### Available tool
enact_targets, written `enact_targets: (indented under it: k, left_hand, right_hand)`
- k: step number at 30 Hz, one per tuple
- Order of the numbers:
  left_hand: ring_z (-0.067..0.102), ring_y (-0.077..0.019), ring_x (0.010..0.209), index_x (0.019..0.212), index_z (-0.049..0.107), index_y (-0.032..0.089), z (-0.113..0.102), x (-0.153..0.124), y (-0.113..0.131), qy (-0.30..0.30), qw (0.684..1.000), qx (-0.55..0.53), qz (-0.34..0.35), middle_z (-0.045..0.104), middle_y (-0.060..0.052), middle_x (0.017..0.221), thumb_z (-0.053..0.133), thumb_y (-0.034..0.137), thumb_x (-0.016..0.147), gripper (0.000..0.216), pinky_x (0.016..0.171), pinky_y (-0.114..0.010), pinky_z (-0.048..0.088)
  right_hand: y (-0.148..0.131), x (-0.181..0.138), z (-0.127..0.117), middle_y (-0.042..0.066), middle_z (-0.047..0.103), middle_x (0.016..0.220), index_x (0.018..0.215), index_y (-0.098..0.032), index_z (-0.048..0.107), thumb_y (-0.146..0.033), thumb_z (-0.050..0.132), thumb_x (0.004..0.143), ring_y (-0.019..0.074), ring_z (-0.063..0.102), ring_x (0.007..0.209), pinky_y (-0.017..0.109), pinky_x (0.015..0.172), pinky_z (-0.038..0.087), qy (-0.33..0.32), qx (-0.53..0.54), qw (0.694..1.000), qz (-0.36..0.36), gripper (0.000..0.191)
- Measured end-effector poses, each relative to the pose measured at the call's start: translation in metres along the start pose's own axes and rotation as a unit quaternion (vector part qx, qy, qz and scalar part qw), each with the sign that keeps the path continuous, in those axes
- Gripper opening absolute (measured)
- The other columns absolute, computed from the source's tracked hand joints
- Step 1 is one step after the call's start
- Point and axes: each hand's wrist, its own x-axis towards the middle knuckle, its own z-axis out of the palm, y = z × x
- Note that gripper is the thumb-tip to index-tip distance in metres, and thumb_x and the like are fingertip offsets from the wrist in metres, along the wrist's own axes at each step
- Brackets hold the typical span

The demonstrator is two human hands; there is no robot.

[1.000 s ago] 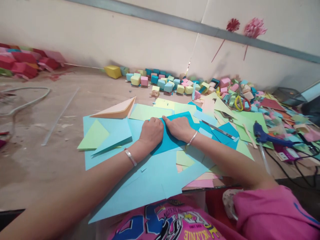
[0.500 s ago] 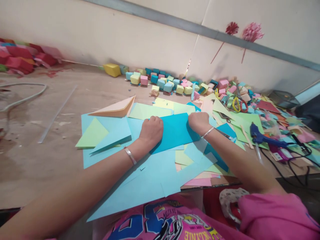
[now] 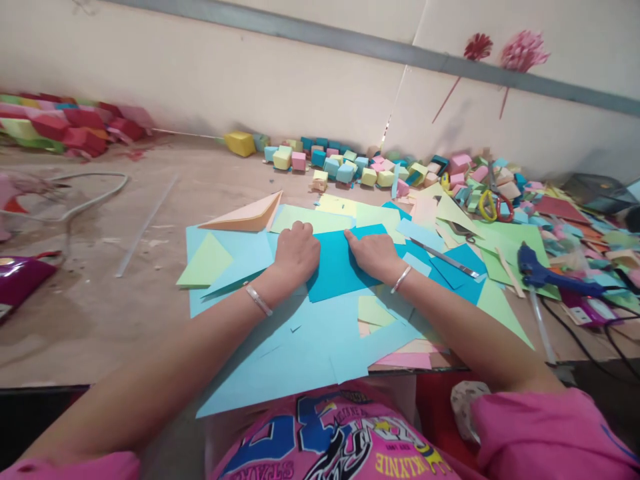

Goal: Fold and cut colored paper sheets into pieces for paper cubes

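Note:
A folded teal paper sheet [image 3: 336, 273] lies on light-blue sheets in the middle of the table. My left hand [image 3: 296, 251] is closed in a loose fist and presses down on the teal sheet's left edge. My right hand [image 3: 374, 253] rests on the sheet's upper right part, its index finger stretched along the top fold and the other fingers curled. Both wrists wear silver bangles.
A peach folded paper [image 3: 247, 217] and a green triangle [image 3: 205, 263] lie to the left. Small coloured paper cubes [image 3: 345, 170] line the wall. On the right are a metal ruler [image 3: 445, 259], scissors [image 3: 493, 205], a blue glue gun [image 3: 543, 275] with cables, and a purple object [image 3: 20, 280] at far left.
My right hand slid back left along the top fold of the teal paper, from its right end toward the middle. My left hand stayed pressing the left edge.

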Motion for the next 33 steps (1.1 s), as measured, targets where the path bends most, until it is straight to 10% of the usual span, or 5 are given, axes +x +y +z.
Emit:
enact_targets:
  k: [10, 26, 30, 33]
  left_hand:
    - [0.064, -0.0281, 0.090, 0.104, 0.069, 0.011, -0.032, -0.037, -0.024, -0.011, 0.999, -0.015, -0.038, 0.066, -0.015, 0.097, 0.050, 0.027, 0.093, 0.027, 0.071, -0.034, 0.045]
    - [0.064, -0.0223, 0.092, 0.120, 0.063, 0.012, -0.009, -0.052, -0.042, 0.107, 0.972, -0.200, -0.063, 0.067, -0.012, 0.108, 0.062, 0.034, 0.087, 0.040, 0.085, -0.033, 0.047]
    - [0.065, -0.0218, 0.082, 0.109, 0.068, 0.016, -0.013, -0.051, -0.045, 0.151, 0.917, -0.344, -0.133, 0.071, -0.009, 0.095, 0.067, 0.048, 0.080, 0.044, 0.075, -0.032, 0.049]
    - [0.063, -0.0187, 0.067, 0.075, 0.071, 0.017, -0.017, -0.050, -0.046, 0.152, 0.807, -0.539, -0.188, 0.069, -0.003, 0.069, 0.071, 0.052, 0.072, 0.035, 0.065, -0.029, 0.051]
  right_hand:
    - [0.027, 0.008, -0.003, 0.019, 0.055, 0.133, 0.137, -0.017, 0.049, -0.029, 0.036, 0.098, 0.0316, 0.045, 0.121, 0.041, 0.090, 0.033, 0.125, 0.042, 0.991, -0.018, 0.043]
    - [0.059, 0.016, -0.002, 0.009, 0.070, 0.097, 0.097, -0.015, 0.070, -0.022, 0.056, 0.084, 0.0228, 0.058, 0.098, 0.032, 0.082, 0.040, 0.147, 0.210, 0.964, -0.065, 0.020]
    - [0.074, 0.012, -0.011, 0.006, 0.068, 0.089, 0.094, -0.013, 0.064, -0.030, 0.047, 0.088, 0.0155, 0.060, 0.080, 0.027, 0.072, 0.045, 0.194, 0.332, 0.921, -0.058, 0.025]
    - [0.079, 0.009, -0.012, 0.003, 0.065, 0.079, 0.087, -0.014, 0.063, -0.042, 0.059, 0.079, 0.0146, 0.056, 0.073, 0.028, 0.069, 0.045, 0.228, 0.529, 0.817, -0.033, 0.029]
